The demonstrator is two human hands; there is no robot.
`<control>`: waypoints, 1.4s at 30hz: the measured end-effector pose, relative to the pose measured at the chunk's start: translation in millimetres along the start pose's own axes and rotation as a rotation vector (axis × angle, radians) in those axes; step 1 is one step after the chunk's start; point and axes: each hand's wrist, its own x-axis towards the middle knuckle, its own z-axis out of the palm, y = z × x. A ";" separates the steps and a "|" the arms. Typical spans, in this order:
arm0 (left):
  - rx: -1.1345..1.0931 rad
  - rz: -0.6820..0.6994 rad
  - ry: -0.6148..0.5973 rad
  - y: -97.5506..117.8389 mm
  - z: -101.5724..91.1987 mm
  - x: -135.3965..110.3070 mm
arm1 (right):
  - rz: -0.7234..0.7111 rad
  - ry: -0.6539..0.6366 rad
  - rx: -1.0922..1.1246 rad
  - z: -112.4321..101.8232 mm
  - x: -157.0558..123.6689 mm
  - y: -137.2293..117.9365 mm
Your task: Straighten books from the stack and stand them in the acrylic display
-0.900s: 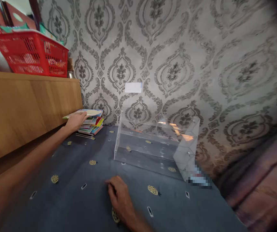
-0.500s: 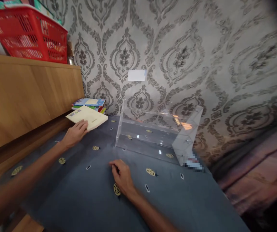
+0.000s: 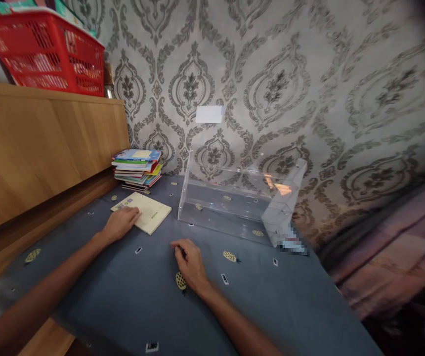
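Observation:
A cream-coloured book (image 3: pixel 153 215) lies low over the tablecloth, left of the middle. My left hand (image 3: pixel 121 224) grips its near left edge, fingers over the cover; the thumb is hidden. My right hand (image 3: pixel 189 264) rests on the cloth nearer to me, loosely curled into a fist with nothing visible in it. Beyond the book stands a pile of several books (image 3: pixel 137 168), with a blue one on top. A clear acrylic rack (image 3: pixel 227 225) with stepped shelves stands to the right of the book, against the wall.
Dark blue cloth with a pineapple print (image 3: pixel 116 296) covers the table. At left is a wooden cabinet (image 3: pixel 49 148) bearing a red plastic basket (image 3: pixel 60 54). A blurred light-blue item (image 3: pixel 293 243) lies by the rack's right end. A pinkish curtain (image 3: pixel 394 252) hangs at right.
My left hand has brought the cream book down and towards me, away from the pile, which now shows fully. My right hand has barely moved.

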 end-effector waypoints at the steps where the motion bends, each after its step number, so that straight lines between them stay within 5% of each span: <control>1: -0.018 -0.082 0.006 -4.8 -0.1 7.1 | 0.002 0.001 -0.002 -0.1 0.0 -0.5; 6: -0.049 -0.469 -0.044 -24.1 13.6 40.7 | 0.002 0.027 -0.019 0.8 -0.9 0.7; 12: -0.068 -0.524 -0.099 -29.3 36.9 48.6 | 0.034 0.023 -0.007 -4.6 -2.3 0.9; 23: -0.107 -0.426 -0.153 -39.5 34.6 44.9 | 0.168 0.096 -0.002 -16.1 1.1 10.8; 31: -0.150 -0.196 -0.202 -36.8 36.2 32.6 | 0.193 0.125 -0.002 -24.2 1.8 19.9; 42: -0.241 0.145 -0.252 -1.4 29.3 6.7 | 0.177 0.120 -0.044 -24.1 1.2 25.8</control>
